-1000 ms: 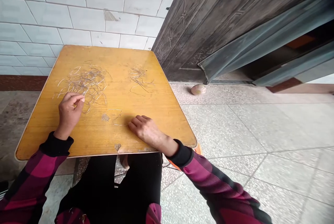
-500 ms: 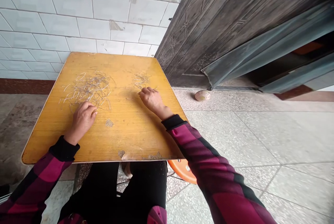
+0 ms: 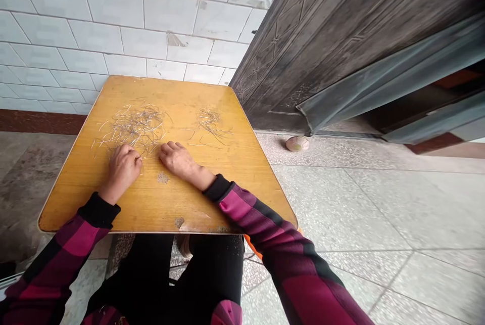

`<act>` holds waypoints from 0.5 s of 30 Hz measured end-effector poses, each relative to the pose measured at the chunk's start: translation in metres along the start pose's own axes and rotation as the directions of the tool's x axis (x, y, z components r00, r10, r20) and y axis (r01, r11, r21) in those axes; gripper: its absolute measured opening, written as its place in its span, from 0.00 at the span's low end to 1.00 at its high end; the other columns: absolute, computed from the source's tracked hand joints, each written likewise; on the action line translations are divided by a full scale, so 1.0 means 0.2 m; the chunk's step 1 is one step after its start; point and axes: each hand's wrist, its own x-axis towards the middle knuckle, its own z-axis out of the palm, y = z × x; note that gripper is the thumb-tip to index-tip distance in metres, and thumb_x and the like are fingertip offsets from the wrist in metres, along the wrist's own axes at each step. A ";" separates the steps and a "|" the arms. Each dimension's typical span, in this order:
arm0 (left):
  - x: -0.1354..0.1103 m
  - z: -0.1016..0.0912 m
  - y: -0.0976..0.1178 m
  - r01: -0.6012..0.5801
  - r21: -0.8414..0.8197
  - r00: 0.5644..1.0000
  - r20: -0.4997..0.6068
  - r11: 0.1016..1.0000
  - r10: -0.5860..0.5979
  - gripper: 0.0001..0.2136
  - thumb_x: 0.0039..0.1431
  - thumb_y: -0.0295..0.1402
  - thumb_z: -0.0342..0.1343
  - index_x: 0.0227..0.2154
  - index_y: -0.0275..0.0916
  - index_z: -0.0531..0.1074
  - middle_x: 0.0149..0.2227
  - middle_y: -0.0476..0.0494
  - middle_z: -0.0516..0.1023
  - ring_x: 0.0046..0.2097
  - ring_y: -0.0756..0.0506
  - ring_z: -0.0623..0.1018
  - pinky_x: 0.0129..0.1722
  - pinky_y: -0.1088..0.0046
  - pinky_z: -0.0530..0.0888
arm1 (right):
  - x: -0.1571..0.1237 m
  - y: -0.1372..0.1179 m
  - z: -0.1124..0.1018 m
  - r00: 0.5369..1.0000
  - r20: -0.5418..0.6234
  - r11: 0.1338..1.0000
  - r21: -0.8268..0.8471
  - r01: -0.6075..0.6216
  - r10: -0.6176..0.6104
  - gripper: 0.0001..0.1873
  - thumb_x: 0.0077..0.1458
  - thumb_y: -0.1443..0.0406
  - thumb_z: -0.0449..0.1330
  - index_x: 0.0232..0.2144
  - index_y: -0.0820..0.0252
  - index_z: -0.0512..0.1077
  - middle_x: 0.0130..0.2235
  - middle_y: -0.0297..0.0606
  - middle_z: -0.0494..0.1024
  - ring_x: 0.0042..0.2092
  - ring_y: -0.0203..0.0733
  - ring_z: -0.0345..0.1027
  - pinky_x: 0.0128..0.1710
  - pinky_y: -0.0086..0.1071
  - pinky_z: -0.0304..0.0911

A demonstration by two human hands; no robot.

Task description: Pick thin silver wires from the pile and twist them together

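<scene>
A yellow wooden table (image 3: 189,198) stands in front of me. A big tangle of thin wire pieces (image 3: 132,125) lies on its left half, and a smaller bunch of wires (image 3: 210,122) lies further right. My left hand (image 3: 123,168) rests curled at the near edge of the big tangle, fingertips pinched on wires. My right hand (image 3: 178,158) lies palm down beside it, fingers bent, touching the table just right of the tangle. I cannot make out whether it holds a wire.
A white tiled wall (image 3: 113,21) rises behind the table and a dark carved door (image 3: 341,37) stands to the right. A small round object (image 3: 297,143) lies on the stone floor by the door. An orange stool edge (image 3: 252,249) shows under my right arm.
My right hand went from the near table edge out to the small wire bunch, then came back left beside my left hand. My left hand stayed at the big tangle.
</scene>
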 end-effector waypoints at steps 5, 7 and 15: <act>0.01 -0.01 0.00 0.072 0.041 0.997 0.016 0.997 -0.073 0.12 0.62 0.37 0.52 0.30 0.37 0.76 0.38 0.38 0.74 0.44 0.38 0.72 0.47 0.59 0.69 | 0.01 0.01 -0.08 0.995 0.070 0.994 -0.073 0.081 -0.076 0.17 0.67 0.70 0.45 0.37 0.66 0.75 0.41 0.49 0.75 0.45 0.48 0.64 0.42 0.40 0.59; 0.01 -0.01 0.00 0.076 0.055 0.997 0.007 0.996 -0.076 0.13 0.62 0.38 0.51 0.30 0.37 0.76 0.37 0.39 0.74 0.43 0.38 0.73 0.47 0.59 0.68 | -0.01 0.03 -0.09 0.997 0.030 0.996 -0.045 0.071 -0.070 0.16 0.67 0.69 0.46 0.36 0.64 0.75 0.41 0.47 0.76 0.44 0.47 0.65 0.42 0.39 0.60; -0.02 -0.02 -0.01 0.019 0.002 0.998 -0.063 1.000 -0.019 0.10 0.61 0.34 0.51 0.29 0.39 0.75 0.37 0.39 0.74 0.42 0.39 0.73 0.45 0.59 0.70 | -0.17 0.16 0.00 0.922 -0.330 0.829 0.559 0.016 0.204 0.12 0.67 0.64 0.51 0.37 0.60 0.74 0.39 0.43 0.79 0.41 0.40 0.72 0.42 0.33 0.66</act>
